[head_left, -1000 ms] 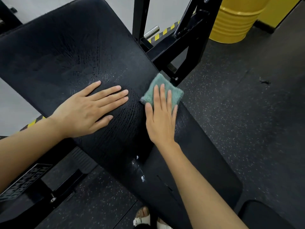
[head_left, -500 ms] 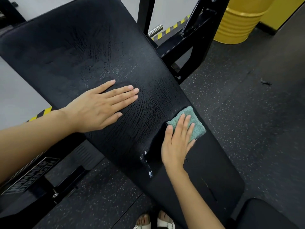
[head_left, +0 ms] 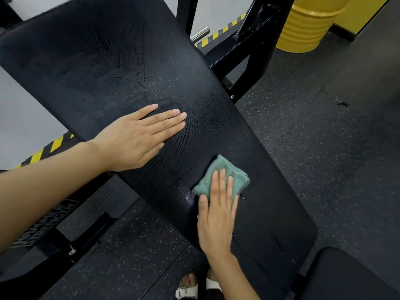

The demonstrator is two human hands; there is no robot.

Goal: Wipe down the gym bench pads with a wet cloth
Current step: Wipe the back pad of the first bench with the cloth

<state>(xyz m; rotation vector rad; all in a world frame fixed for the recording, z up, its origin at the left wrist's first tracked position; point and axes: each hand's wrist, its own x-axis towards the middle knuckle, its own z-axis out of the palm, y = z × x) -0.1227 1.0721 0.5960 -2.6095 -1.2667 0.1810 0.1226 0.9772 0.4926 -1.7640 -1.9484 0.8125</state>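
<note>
Right hand (head_left: 217,215) lies flat on the green cloth (head_left: 220,177), fingers straight and close together, pressing it to the black bench (head_left: 104,61) pad near its lower left edge. Left hand (head_left: 138,137) rests palm down mid-pad, fingers straight, together. Wet streaks across the pad.

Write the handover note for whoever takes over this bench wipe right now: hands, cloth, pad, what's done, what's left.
Left hand: flat on the long bench pad, fingers straight, holding nothing.
Right hand: straight fingers press the green cloth onto the pad's narrower near part.
Done: wet streaks show across the pad's wide far part and middle.
Left: the near end below the cloth looks dry, and so does the second pad at lower right.
</note>
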